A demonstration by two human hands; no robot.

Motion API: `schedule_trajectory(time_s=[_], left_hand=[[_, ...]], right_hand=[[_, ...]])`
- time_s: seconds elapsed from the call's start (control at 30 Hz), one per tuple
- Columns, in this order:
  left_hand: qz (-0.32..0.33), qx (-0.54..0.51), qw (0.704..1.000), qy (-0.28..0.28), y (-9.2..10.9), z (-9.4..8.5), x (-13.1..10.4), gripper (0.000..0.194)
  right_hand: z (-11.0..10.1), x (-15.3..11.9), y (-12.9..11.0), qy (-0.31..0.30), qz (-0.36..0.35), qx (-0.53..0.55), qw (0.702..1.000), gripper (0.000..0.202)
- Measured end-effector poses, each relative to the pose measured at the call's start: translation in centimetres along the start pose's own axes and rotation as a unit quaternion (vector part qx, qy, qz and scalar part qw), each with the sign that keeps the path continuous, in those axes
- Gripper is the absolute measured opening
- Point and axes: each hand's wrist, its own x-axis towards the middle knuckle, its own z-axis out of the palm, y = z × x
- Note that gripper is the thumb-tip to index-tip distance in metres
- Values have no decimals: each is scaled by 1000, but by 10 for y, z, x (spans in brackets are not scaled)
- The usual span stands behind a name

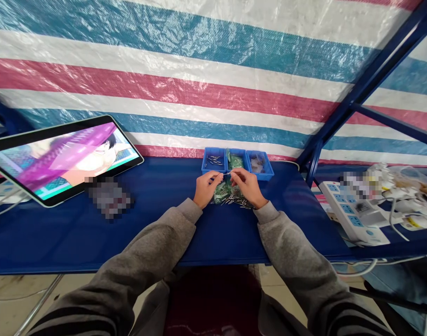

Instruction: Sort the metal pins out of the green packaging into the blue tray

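Note:
My left hand (pixel 207 187) and my right hand (pixel 247 186) meet just in front of the blue bins, fingers pinched. A thin, pale, slender piece (pixel 226 174) spans the small gap between them, with an end in each hand. Under and between the hands lies a pile of metal pins (pixel 237 201) with green packets (pixel 220 192) on the blue table. Behind them stand three joined blue bins (pixel 265 177): the left one holds a few metal pins (pixel 214 161), the middle one green packets (pixel 236 161), the right one small clear bags (pixel 257 163).
A tablet (pixel 77 158) leans at the left, with a blurred-out object (pixel 111 198) beside it. At the right are a white power strip (pixel 351 214) and a heap of white cables and plugs (pixel 405 200). A blue metal frame (pixel 316 140) rises behind.

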Motion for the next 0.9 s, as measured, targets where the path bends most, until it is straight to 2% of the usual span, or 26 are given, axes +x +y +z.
schedule_trajectory(time_s=[0.3,0.47,0.7,0.9], left_hand=[[-13,-35,998,-44,7,0,-4,37],[-6,-43,999,-24,3,1,-5,34],[49,-30,998,16,1,2,-5,25],[12,-80,997,6,8,1,-7,29]], right_hand=[[-6,-5,-4,3,-58,-30,998,22],[-5,-6,0,9,-54,-32,998,24],[0,-6,1,-1,-45,-36,998,29],[0,-7,0,24,-47,-60,997,28]])
